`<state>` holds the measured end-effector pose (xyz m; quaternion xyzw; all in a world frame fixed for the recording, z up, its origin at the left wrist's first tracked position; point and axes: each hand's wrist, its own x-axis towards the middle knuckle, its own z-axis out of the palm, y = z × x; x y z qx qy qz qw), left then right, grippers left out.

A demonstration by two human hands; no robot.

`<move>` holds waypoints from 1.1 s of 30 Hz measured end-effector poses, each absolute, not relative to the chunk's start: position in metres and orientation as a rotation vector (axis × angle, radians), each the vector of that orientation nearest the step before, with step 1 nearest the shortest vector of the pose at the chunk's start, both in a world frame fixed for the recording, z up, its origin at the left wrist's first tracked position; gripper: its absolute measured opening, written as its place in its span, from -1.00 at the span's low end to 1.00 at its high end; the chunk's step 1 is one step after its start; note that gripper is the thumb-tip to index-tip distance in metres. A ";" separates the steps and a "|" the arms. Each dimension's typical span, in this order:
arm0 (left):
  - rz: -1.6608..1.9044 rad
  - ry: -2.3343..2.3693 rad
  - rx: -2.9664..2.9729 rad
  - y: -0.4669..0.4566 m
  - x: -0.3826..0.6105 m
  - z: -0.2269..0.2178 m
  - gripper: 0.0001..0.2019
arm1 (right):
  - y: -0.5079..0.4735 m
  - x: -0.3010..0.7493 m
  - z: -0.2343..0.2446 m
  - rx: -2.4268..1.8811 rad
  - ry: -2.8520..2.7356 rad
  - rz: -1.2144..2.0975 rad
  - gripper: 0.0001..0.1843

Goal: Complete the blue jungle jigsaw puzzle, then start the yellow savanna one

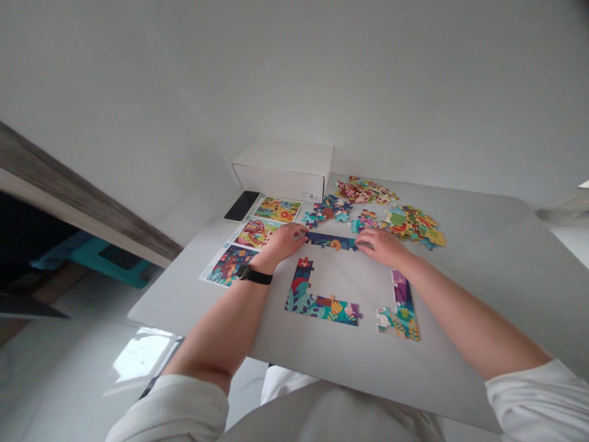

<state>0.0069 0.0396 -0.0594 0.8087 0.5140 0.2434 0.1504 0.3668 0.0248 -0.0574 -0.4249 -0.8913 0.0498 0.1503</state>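
Note:
A dark blue puzzle strip (331,241) of joined pieces lies across the table between my hands. My left hand (289,240) grips its left end, and a watch with a black band (255,275) is on that wrist. At the other end, the fingers of my right hand (381,245) are closed on the strip. Nearer to me lies an L-shaped puzzle corner (299,294) in teal, red and yellow. A second puzzle corner (405,310), purple and green, sits below my right forearm. My fingers partly cover the strip's ends.
Behind the strip are loose dark blue pieces (329,210), a reddish pile (365,191) and a yellow-green pile (416,226). A sheet of three pictures (232,245) lies left, near a phone (242,205). A white box (283,170) stands at the wall.

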 end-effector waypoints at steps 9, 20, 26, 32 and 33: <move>0.807 1.603 2.224 0.041 0.008 -0.063 -0.74 | 0.043 0.376 -0.045 -1.343 -2.476 0.070 -0.78; 0.882 1.858 2.026 0.037 0.017 -0.056 -0.78 | 0.089 0.336 -0.034 -1.672 -2.465 0.080 -0.67; 0.922 1.751 1.969 0.037 0.020 -0.056 -0.93 | 0.101 0.312 -0.039 -1.785 -2.491 0.049 -0.61; 0.997 1.577 2.097 0.038 0.023 -0.064 -0.77 | 0.114 0.301 -0.043 -1.832 -2.395 -0.042 -0.59; 0.990 1.535 2.131 0.038 0.024 -0.064 -0.76 | 0.116 0.299 -0.044 -1.803 -2.397 -0.041 -0.58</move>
